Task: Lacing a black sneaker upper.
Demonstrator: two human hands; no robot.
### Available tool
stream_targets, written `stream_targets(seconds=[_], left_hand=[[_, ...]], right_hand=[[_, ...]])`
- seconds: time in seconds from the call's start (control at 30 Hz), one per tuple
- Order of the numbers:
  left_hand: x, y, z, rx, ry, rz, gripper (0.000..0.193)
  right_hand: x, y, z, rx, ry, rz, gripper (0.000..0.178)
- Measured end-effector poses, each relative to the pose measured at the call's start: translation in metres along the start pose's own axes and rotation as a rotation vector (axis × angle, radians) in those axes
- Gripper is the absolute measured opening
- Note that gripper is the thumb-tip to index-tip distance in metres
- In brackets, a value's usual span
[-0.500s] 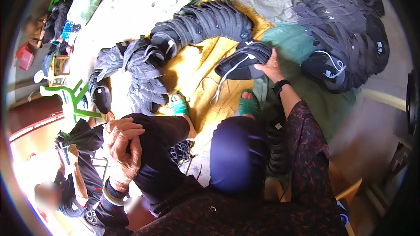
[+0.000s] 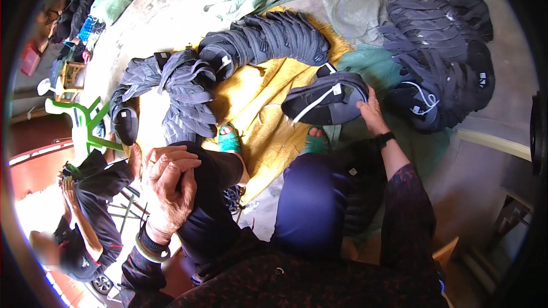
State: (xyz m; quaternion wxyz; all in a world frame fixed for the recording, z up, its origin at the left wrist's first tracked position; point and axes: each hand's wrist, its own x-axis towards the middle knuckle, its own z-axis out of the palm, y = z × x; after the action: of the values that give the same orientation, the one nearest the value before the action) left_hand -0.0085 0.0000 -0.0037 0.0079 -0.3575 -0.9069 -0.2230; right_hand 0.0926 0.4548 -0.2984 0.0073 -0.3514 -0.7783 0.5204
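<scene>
A black shoe upper [image 2: 311, 102] with a white lace and a small white label is in my right hand [image 2: 374, 117], its fingers closed on the upper's right end. It hangs above the yellow sheet [image 2: 260, 102], in front of my knees. My left hand [image 2: 169, 185] is held over my left thigh with its fingers curled in; whatever is inside them, if anything, is hidden. Beyond the held upper, a curved row of nested black shoe uppers [image 2: 268, 40] lies on the sheet, and a second cluster [image 2: 185, 97] lies to its left.
More stacked uppers [image 2: 439, 28] lie at the far right, near a green cloth [image 2: 374, 63]. Dark uppers [image 2: 365, 188] lie beside my right knee. At left are a green plastic stool [image 2: 85, 117] and another person [image 2: 85, 211], seated, with hands raised together.
My right hand has drawn the shoe upper nearer and slightly right, turning it so more of its side shows. My left hand stays curled, and the view has shifted a little.
</scene>
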Motion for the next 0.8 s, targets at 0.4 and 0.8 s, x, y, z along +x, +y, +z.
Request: stream_targets(seconds=[0.4,0.8], left_hand=[[-0.009,0.005,0.007,-0.086,0.140,0.036,0.018],[-0.009,0.014,-0.010,-1.242,-0.199,-0.278,0.051]], right_hand=[[-0.140,-0.183,-0.051,0.237,0.040,-0.515,0.070],[-0.197,-0.242,-0.009,0.416,0.080,-0.908,0.069]])
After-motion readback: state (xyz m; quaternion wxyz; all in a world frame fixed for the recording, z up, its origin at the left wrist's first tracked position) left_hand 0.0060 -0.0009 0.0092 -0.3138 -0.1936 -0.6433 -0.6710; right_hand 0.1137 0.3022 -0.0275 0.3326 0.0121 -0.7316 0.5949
